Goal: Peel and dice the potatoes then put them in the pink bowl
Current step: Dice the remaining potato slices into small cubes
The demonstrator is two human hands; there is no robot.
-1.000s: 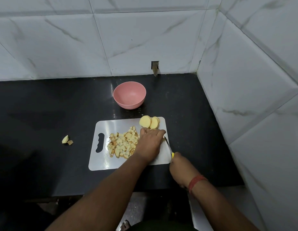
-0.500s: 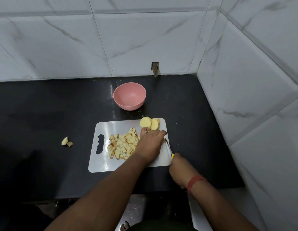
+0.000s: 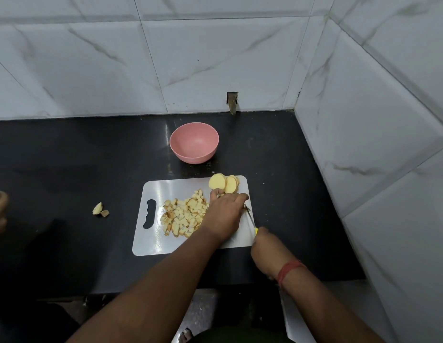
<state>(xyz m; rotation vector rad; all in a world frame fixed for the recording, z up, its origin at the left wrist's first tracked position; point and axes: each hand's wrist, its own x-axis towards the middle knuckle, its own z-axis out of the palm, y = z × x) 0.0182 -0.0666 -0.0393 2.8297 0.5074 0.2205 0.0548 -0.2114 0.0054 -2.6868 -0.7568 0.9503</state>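
board (image 3: 151, 191): counter centre
bowl (image 3: 193, 142): just beyond board
dice (image 3: 184, 213): mid-board
slices (image 3: 224, 183): board's far-right corner
scraps (image 3: 100, 209): left of board

a black stone counter (image 3: 67, 169) runs into the tiled corner. on it sit a pink bowl (image 3: 194, 142), a white cutting board (image 3: 166, 191) just in front, and two potato scraps (image 3: 100, 209) off left.

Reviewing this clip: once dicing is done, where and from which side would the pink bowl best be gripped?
Grip the pink bowl at its near rim, reaching over the cutting board. It stands upright and looks empty, so the open rim gives a thumb-inside, fingers-outside pinch. The left hand is nearer to it; the right hand holds the knife. The potato slices lie on the board's far edge, so come in left of them.
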